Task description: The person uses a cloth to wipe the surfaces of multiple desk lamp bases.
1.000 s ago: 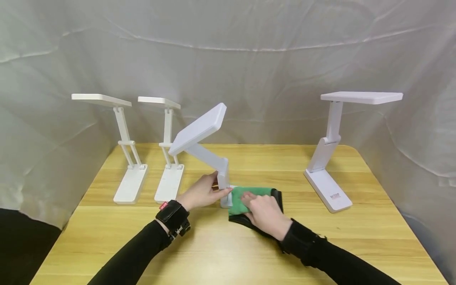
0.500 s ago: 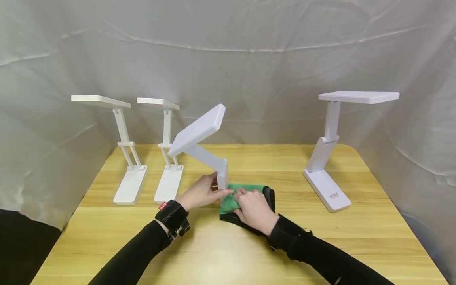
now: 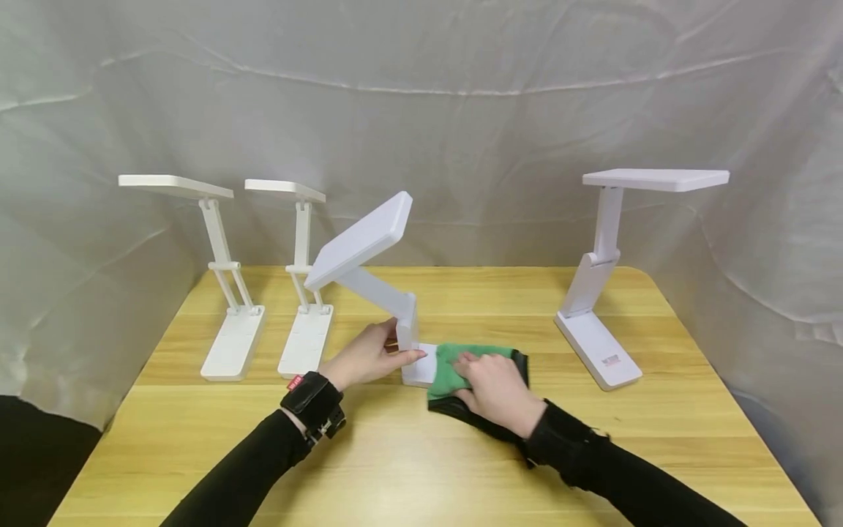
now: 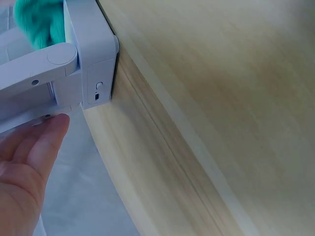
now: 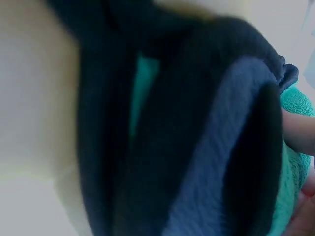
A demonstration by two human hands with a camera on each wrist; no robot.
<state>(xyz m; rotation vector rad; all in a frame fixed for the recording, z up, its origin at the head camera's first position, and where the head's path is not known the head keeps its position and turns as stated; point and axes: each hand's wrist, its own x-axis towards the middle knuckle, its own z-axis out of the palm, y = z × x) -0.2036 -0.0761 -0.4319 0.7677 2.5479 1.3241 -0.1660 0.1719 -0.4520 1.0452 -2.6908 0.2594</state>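
- Head view, far left: white lamp (image 3: 233,342), with a second lamp (image 3: 306,340) right beside it
- Left hand (image 3: 369,356) has the middle lamp (image 3: 358,241) by its lower stem, thumb in front
- Black-edged green cloth (image 3: 451,369) covers the right part of that lamp's base, right hand (image 3: 497,388) curled into it
- Last lamp (image 3: 599,351) stands well apart

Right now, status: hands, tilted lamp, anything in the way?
Left hand holding tilted lamp by lower arm. Right hand holding green cloth partly over its base. Other three lamps not between the hands.
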